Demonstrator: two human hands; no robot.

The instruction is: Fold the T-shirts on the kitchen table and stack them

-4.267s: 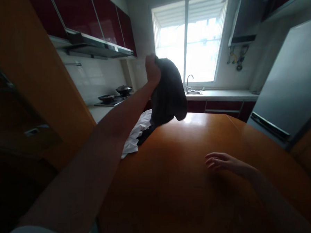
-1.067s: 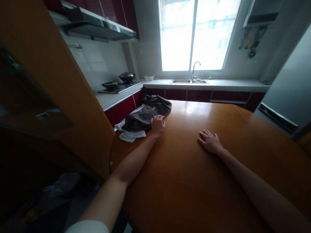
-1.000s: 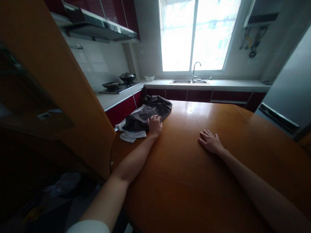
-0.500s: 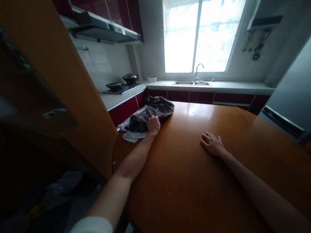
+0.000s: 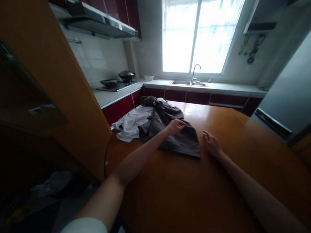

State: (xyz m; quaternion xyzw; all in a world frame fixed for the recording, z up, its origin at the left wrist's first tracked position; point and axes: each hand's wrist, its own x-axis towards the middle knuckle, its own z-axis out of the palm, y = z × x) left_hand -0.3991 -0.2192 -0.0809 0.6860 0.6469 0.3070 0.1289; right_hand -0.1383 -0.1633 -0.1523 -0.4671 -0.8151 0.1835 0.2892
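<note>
A dark grey garment [image 5: 179, 140] lies spread on the orange wooden table [image 5: 198, 191], its far end bunched near the table's back left. My left hand [image 5: 176, 125] pinches the garment's fabric near its middle. My right hand [image 5: 210, 144] rests on the table just right of the garment's edge, fingers stretched out and holding nothing. A white garment [image 5: 133, 124] lies crumpled to the left of the dark one, hanging partly over the table's edge.
A tall orange panel [image 5: 50, 72] stands at the left. A stove with pans [image 5: 118, 82] and a sink [image 5: 188, 82] line the counter under the window. A grey fridge [image 5: 295, 85] stands at the right. Clothes lie on the floor [image 5: 50, 184].
My left hand has pulled the dark garment to the right and spread it across the table toward my right hand. The white garment is more exposed. My right hand has barely moved.
</note>
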